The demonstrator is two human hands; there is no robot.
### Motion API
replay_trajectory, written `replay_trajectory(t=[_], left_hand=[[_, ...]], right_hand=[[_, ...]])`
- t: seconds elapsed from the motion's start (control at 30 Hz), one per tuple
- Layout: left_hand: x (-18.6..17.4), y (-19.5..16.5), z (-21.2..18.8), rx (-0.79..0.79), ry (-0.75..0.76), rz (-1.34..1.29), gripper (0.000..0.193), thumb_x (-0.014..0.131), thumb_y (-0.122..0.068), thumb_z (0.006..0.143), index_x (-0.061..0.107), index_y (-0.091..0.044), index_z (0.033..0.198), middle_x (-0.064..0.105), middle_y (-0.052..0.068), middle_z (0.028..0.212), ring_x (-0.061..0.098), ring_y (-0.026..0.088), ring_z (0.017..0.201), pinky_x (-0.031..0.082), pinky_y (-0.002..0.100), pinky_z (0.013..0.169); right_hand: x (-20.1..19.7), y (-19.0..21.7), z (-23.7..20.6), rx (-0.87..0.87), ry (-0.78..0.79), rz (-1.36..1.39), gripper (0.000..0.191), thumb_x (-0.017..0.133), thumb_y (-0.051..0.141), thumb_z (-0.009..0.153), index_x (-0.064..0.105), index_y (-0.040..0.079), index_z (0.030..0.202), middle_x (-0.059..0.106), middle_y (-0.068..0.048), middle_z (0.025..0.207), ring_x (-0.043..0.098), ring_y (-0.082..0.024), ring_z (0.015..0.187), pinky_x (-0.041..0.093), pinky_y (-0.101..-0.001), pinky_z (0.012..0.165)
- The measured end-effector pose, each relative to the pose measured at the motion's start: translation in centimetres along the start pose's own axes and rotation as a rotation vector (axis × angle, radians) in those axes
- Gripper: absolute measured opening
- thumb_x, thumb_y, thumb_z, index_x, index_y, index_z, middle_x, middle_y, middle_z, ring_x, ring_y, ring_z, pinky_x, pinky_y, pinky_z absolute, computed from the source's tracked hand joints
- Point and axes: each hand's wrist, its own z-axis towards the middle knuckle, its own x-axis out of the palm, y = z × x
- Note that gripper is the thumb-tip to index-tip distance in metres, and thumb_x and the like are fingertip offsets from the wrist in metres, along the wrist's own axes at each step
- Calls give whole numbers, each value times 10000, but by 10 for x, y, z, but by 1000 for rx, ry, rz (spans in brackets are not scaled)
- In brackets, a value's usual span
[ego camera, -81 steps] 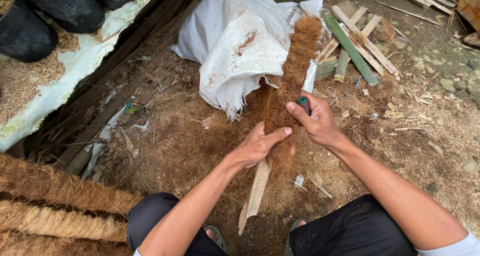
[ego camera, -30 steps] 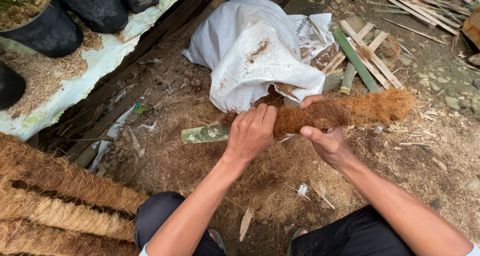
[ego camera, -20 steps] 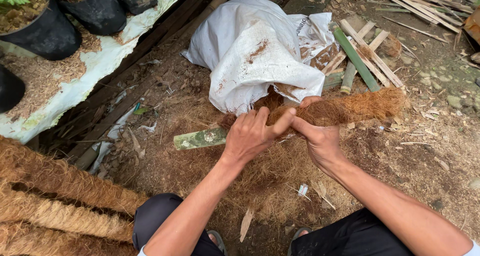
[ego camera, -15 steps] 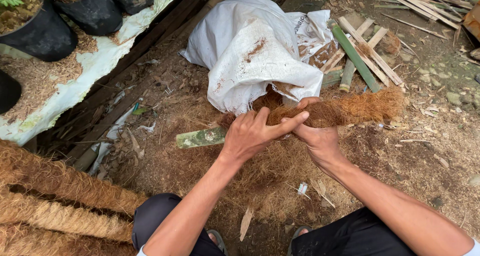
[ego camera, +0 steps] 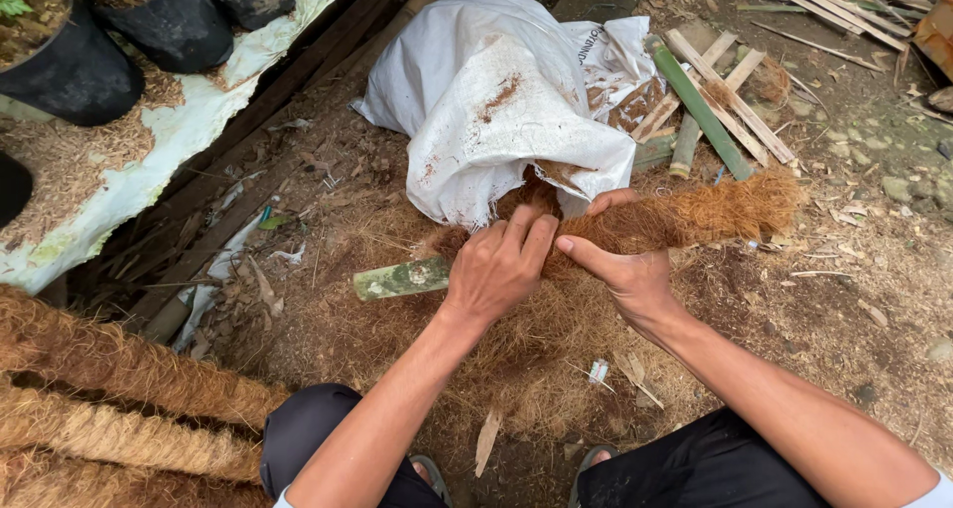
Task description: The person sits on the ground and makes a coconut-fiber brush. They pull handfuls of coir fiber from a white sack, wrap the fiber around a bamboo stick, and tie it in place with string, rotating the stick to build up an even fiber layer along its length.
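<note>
Left hand (ego camera: pixel 498 270): wrapping over the fibre-covered pole (ego camera: pixel 635 228), fingers closing on it.
Right hand (ego camera: pixel 627 270): cupping the pole from below, thumb pressing the fibre.
Pole: lying crosswise above the fibre-strewn ground; bare green end (ego camera: pixel 400 279) sticking out left.
Hidden: the pole's middle is disappearing under both hands.
White sack (ego camera: pixel 496 96): slumping just behind, stained brown, its print creasing out of sight.
Finished poles (ego camera: pixel 109 399): running off the lower-left edge.

Dirt ground (ego camera: pixel 854 299): loose coir fibre (ego camera: pixel 536 359), white sack (ego camera: pixel 496 91), split bamboo slats (ego camera: pixel 725 91), finished coir poles (ego camera: pixel 109 399).
</note>
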Motion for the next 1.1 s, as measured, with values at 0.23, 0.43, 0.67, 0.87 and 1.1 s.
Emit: replay_trajectory(t=[0.23, 0.43, 0.67, 0.87, 1.1], left_hand=[[-6, -4, 3, 26, -18, -146, 529, 607, -198, 932, 435, -4, 1394, 671, 160, 1177, 598, 138, 503, 535, 274, 436], [-12, -8, 7, -43, 181, -303, 918, 742, -628, 747, 446, 36, 1308, 685, 239, 849, 563, 168, 385, 441, 298, 246], [-20, -3, 11, -217, 427, -351, 359, 678, -288, 938, 533, -8, 1108, 599, 77, 655, 533, 145, 428, 478, 292, 341], [-28, 14, 14, -502, 350, -622, 228, 636, -171, 922, 509, -12, 1027, 593, 67, 647, 513, 153, 378, 506, 286, 359], [-34, 35, 14, -770, 160, -844, 426, 564, -131, 890, 556, 62, 1269, 563, 56, 554, 508, 136, 375, 544, 319, 406]], right_hand=[[2, 3, 0, 230, -47, 26, 272, 769, 107, 874, 650, 67, 1115, 710, -29, 1000, 710, -113, 897, 605, -282, 828], [6, 10, 2, 70, -2, 17, 313, 768, 99, 874, 591, 76, 1132, 654, -27, 1016, 655, -128, 911, 584, -320, 863], [-6, -8, 6, 179, 72, 8, 301, 743, 250, 848, 601, 135, 1088, 667, 21, 857, 628, -104, 740, 582, -291, 685], [-35, -51, 20, 78, 242, 321, 254, 659, 389, 966, 611, 140, 965, 429, 59, 646, 393, -75, 521, 326, -228, 450], [-54, -73, 28, 46, 192, 288, 473, 661, 283, 977, 392, 162, 607, 397, 37, 574, 324, -78, 482, 284, -247, 422]])
